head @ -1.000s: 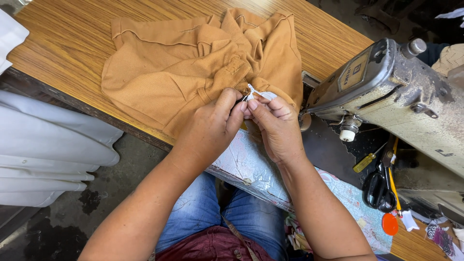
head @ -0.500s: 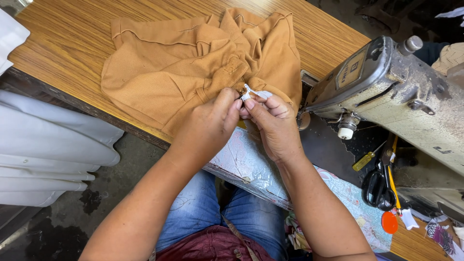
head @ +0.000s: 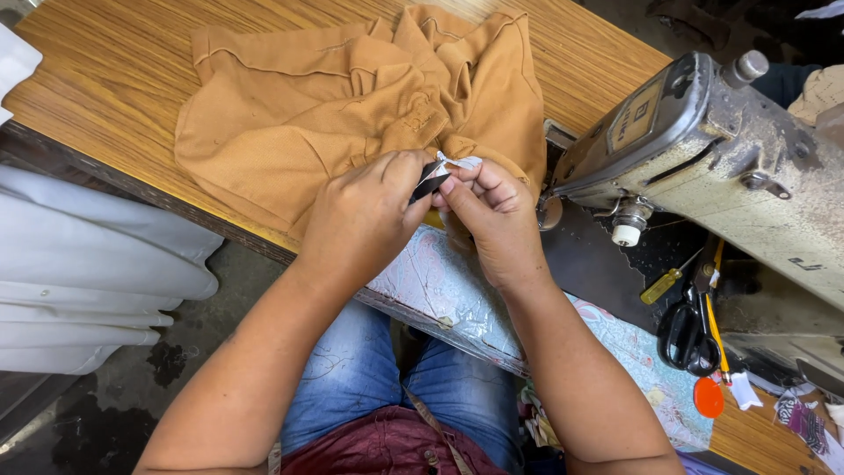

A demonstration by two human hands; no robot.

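**Hands closed on a small label at the garment's near edge**

Barely shifted against the pictures from a second ago: same huddle of both hands, same fold of cloth, only a dark sliver now showing between the fingertips where a pale scrap alone showed before. Judged from that: fine fingerwork continuing on one spot, nothing set down or picked up.

Largest first. Wooden desk [head: 105,97] with a light grain, running from far left toward the right, dark along its near edge. On the right, a grey, worn sewing machine [head: 703,167], head tilted across the desk's right end. Spread on the desk, a tan garment [head: 290,114], crumpled, collar toward the far side, its near right corner gathered under the hands. At near left, below the desk, a stack of white cloth [head: 88,273]. Along the near edge, a pale patterned cloth [head: 466,299] draped down toward blue jeans-clad knees.

Left hand [head: 365,215]: closed narrow, thumb and fingertips pinching a small black piece [head: 428,182] just at the garment's edge. Right hand [head: 497,215]: likewise closed narrow, fingertips holding a small white label [head: 459,164] touching that black piece. Hard to tell whether the black piece is a tag or a tool.

Smaller things, near right by the machine base: black-handled scissors [head: 687,332], a yellow-handled screwdriver [head: 661,286], an orange round disc [head: 708,398]. Floor beneath dark and stained.
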